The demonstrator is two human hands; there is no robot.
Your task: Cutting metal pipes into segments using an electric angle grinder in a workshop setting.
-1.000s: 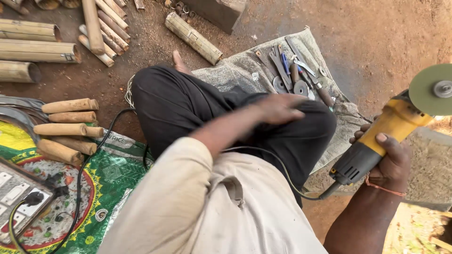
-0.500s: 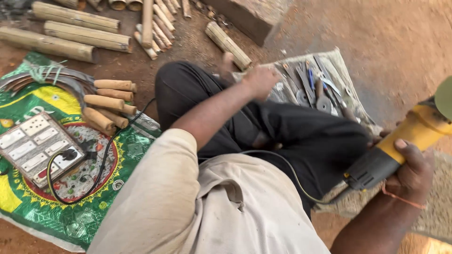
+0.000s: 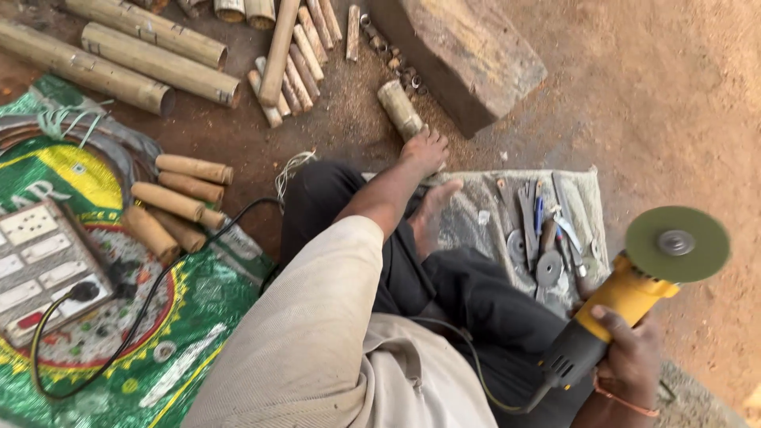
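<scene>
Here, the worker sits on the ground, seen from above.
Left hand: the left hand (image 3: 424, 150) reaches forward, fingers draped over the near end of a short bamboo piece (image 3: 399, 108); whether they have closed round it cannot be told.
Right hand: the right hand (image 3: 630, 361) is wrapped firmly round the dark rear body of a yellow angle grinder (image 3: 626, 297); its green disc (image 3: 676, 243) faces up, beyond the fingertips and clear of everything.
Bamboo piece: lies on the dirt just ahead of the left fingers, close beside a wooden block (image 3: 464, 55).
Tools: files, blades and spare discs lie on a cloth (image 3: 476, 206) between the two hands.
Cut stock: short bamboo lengths (image 3: 178, 206) lie outboard of the left arm, near a switchboard (image 3: 43, 269) on a printed green sack (image 3: 198, 317).
Cable: a black cord (image 3: 143, 313) runs from the switchboard across the sack.
Handling note: judged from this view, the piece is best gripped fully, the disc held away from leg, bare foot (image 3: 432, 218) and cord.
</scene>
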